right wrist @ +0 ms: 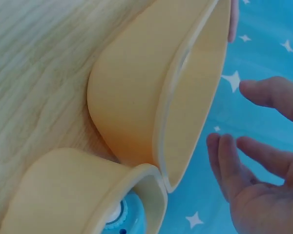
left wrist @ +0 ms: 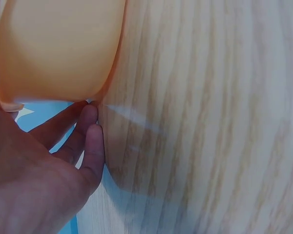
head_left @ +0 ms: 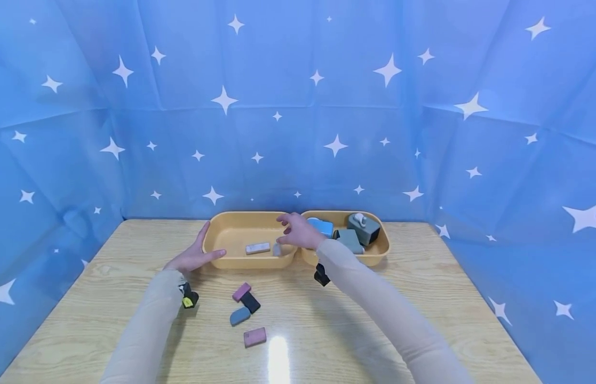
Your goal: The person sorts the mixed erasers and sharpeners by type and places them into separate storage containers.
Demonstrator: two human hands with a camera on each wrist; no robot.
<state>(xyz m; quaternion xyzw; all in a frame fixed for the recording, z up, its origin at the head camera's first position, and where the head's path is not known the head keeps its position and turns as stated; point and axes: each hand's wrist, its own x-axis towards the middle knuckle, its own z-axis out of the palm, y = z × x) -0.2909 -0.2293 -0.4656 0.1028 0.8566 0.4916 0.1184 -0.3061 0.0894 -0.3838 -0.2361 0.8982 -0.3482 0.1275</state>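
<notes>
A yellow-orange plastic tray (head_left: 224,261) stands at the back of the table. My left hand (head_left: 192,258) holds its left end, the thumb over the front rim and the fingers along the outer end. In the left wrist view, the left hand's fingertips (left wrist: 94,141) lie by the tray's lower edge. Above the tray's right end hovers my right hand (head_left: 300,230), its fingers spread and loosely bent with nothing between them. Inside the tray lie a whitish rectangular block (head_left: 257,248) and a small grey rounded piece (head_left: 277,249), just below the right hand.
A second yellow tray (head_left: 374,260) touches the first at right, holding a blue item (head_left: 322,226) and grey boxy items (head_left: 364,230). On the table lie a magenta block (head_left: 241,292), a black block (head_left: 251,302), a blue-grey rounded piece (head_left: 240,316) and a mauve block (head_left: 255,337).
</notes>
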